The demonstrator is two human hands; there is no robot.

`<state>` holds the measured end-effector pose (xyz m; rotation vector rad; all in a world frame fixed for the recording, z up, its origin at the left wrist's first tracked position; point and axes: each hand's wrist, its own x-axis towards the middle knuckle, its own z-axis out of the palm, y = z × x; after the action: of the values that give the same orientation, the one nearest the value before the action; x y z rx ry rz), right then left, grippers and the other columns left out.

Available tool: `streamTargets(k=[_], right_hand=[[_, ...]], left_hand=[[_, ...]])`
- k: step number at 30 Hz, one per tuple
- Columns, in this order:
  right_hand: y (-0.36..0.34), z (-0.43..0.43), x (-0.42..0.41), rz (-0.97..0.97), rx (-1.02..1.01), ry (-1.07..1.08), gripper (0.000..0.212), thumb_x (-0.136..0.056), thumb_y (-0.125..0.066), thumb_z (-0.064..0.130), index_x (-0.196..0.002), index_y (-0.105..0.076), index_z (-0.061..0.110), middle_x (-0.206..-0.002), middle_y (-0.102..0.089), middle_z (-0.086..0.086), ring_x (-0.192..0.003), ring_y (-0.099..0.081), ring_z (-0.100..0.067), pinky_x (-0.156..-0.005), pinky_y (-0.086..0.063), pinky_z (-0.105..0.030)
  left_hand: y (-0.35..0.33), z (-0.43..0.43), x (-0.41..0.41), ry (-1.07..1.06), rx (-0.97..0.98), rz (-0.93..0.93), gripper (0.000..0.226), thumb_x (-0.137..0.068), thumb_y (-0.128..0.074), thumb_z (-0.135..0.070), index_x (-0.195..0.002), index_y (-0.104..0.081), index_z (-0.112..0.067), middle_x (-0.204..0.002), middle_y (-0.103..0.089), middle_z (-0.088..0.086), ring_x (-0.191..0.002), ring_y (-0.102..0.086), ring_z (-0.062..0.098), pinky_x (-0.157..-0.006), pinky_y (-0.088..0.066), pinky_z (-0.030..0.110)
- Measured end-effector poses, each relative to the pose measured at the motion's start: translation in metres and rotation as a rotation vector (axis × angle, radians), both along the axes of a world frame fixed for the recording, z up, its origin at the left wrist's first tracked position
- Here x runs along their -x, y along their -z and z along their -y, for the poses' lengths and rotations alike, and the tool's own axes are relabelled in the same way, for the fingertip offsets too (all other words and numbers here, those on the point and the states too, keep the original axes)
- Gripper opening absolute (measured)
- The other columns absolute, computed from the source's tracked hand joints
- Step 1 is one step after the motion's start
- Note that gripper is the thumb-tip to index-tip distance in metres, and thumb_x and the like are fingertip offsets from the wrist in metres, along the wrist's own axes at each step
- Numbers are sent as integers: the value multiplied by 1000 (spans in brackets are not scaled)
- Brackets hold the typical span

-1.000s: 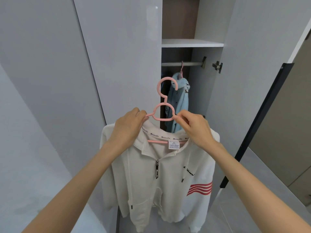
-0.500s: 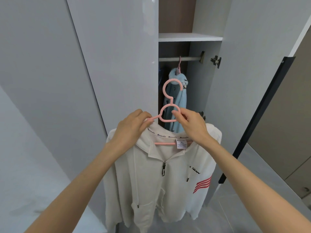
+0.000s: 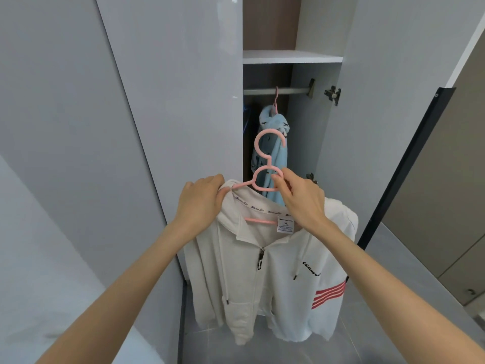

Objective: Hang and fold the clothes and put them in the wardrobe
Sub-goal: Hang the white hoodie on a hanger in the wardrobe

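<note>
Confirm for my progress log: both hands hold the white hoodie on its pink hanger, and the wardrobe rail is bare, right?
Not bare: in the head view a blue garment already hangs on the rail. The rest is right.

The wardrobe door [image 3: 170,101] looked glossy and smooth; the white hoodie [image 3: 275,285] was matt cloth, its pink hanger [image 3: 269,162] matt plastic, the far rail [image 3: 291,91] metal, the back panel [image 3: 270,22] wood.

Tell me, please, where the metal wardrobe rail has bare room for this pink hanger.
The metal rail is bare from the pink hook of the light-blue garment to the bracket; another stretch lies left, toward the grey door. Below, that garment crowds the opening.
</note>
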<state>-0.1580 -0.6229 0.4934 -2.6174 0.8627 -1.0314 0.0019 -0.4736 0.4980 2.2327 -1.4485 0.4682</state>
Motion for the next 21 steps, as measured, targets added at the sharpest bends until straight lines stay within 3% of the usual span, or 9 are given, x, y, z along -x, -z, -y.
streamTargets(k=[5, 7, 9, 12, 15, 18, 20, 21], right_hand=[[18, 12, -1, -244, -65, 178, 29, -103, -26, 40, -89, -41, 19, -73, -58, -4, -63, -52, -30, -55, -37, -32], [25, 15, 1, -288, -71, 258, 34, -104, -25, 37, -97, -48, 13, -76, -60, -5, -61, -48, -29, -55, -35, -30], [28, 18, 3, -271, -91, 284, 37, -104, -26, 36, -108, -53, 10, -72, -56, -4, -59, -47, -26, -51, -30, -28], [28, 14, 3, -190, -75, 210, 36, -103, -28, 38, -103, -53, 12, -69, -54, -3, -56, -46, -24, -48, -28, -29], [31, 10, 2, -44, -47, 81, 37, -101, -31, 42, -94, -53, 12, -60, -48, 1, -47, -40, -16, -46, -32, -30], [31, 10, 5, 34, -12, 46, 51, -95, -22, 55, -87, -51, 14, -54, -41, 8, -42, -32, -8, -41, -27, -25], [25, 9, 6, 52, -10, 38, 52, -91, -13, 57, -83, -46, 18, -53, -41, 9, -42, -34, -9, -42, -27, -27], [22, 8, 6, 59, -9, 37, 50, -91, -12, 56, -82, -44, 20, -54, -43, 8, -43, -35, -10, -43, -29, -29]], left_hand=[[11, 0, 27, 94, 48, -301, 27, -97, -47, -29, -76, -42, -12, -59, -43, -4, -62, -47, 25, -58, -31, 37], [18, -3, 33, 109, 93, -388, 26, -96, -49, -29, -77, -47, -11, -60, -48, -1, -60, -47, 21, -59, -36, 35], [25, -7, 33, 68, 108, -358, 26, -95, -50, -29, -76, -47, -13, -60, -50, -1, -60, -48, 19, -56, -35, 31], [33, -11, 22, -43, 103, -299, 29, -89, -56, -22, -68, -36, -23, -60, -46, -4, -60, -48, 22, -51, -30, 23], [34, -13, 3, 0, 100, -235, 16, -85, -62, -28, -82, -47, -24, -83, -53, -5, -81, -53, 22, -69, -38, 31], [29, -14, -22, 3, 21, -344, 42, -91, -52, -46, -127, -49, -25, -127, -50, 0, -117, -44, 23, -99, -38, 42], [26, -15, -35, 18, -131, -418, 47, -95, -43, -51, -136, -46, -29, -136, -49, -3, -127, -42, 21, -105, -35, 40], [25, -16, -38, 60, -181, -488, 43, -96, -42, -49, -133, -51, -29, -131, -54, -8, -126, -47, 18, -104, -37, 36]])
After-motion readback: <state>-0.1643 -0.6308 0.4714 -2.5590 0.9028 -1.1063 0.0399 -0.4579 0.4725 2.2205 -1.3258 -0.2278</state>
